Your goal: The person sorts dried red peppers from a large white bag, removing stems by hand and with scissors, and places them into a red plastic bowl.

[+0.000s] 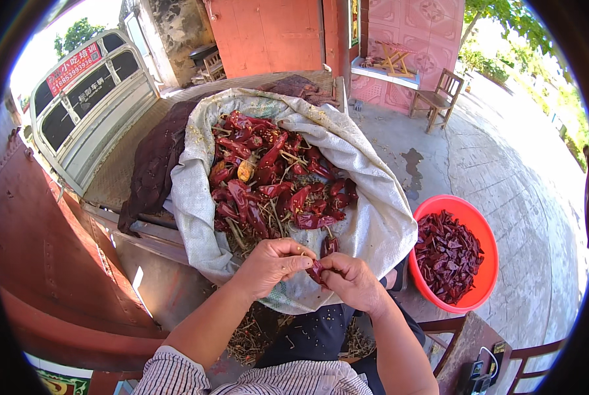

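Observation:
A white woven sack (380, 197), rolled open at the top, holds glossy dried red chilies (268, 171) with stems, seeds and dry bits among them. At the front of the sack, my left hand (278, 266) pinches the stem end of a dark red chili (316, 271), and my right hand (350, 283) grips the same chili from the right, fingers closed on it. Another chili (330, 245) lies just beyond my fingers. To the right, a bright red plastic basin (480, 293) holds a heap of dark dried chili pieces (449, 257).
A truck bed (116, 168) with a brown cloth (156, 164) sits behind the sack. A red metal panel (57, 250) is on the left. A wooden chair (433, 99) stands by the pink tiled wall. At lower right is a wooden bench (456, 355) with small dark devices.

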The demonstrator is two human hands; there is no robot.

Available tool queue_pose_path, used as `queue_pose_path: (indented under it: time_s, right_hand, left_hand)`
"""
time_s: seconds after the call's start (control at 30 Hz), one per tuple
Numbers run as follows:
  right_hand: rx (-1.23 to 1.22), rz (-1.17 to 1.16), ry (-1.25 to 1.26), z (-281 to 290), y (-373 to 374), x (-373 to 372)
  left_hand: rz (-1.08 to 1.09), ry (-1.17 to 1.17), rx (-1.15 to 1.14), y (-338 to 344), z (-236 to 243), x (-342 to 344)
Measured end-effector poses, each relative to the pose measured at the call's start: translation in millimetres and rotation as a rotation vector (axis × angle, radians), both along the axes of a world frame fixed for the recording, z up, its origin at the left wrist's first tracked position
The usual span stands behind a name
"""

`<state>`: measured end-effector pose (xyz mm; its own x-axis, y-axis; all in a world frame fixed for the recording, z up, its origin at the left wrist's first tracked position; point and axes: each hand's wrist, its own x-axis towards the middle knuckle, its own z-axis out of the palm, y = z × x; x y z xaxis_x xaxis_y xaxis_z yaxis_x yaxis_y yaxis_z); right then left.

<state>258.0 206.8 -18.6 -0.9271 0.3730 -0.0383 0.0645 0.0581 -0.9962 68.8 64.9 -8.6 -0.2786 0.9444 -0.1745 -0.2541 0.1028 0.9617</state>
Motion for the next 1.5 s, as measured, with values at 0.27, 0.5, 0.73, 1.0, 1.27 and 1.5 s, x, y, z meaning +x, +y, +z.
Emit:
queue_pose_path:
  time_s: [0.27, 0.5, 0.73, 1.0, 1.27, 1.5]
  right_hand:
    - [0.473, 0.012, 0.094, 10.2, -17.6, 3.1]
    - [0.612, -0.099, 0.276, -0.3, -27.7, 6.4]
    - [0.766, -0.119, 0.437, -7.6, -31.2, 5.4]
    - [0.603, -0.471, 0.029, -9.5, 8.6, -8.0]
    - [0.801, -0.472, -0.244, -12.6, 17.6, -34.6]
    - [0.392, -0.438, -0.012, 0.4, 6.3, -11.5]
  left_hand:
    - [-0.049, 0.636, 0.234, -1.7, -2.5, 14.8]
    - [0.103, -0.228, 0.191, -8.1, -11.0, 45.5]
    - [0.206, -0.487, 0.16, -10.7, -9.1, 44.1]
    - [-0.28, 1.001, -0.228, -109.4, 16.4, 5.5]
    - [-0.272, 1.289, -0.37, -128.1, 18.3, 7.8]
    - [0.095, 0.886, 0.058, -70.2, 24.3, 22.9]
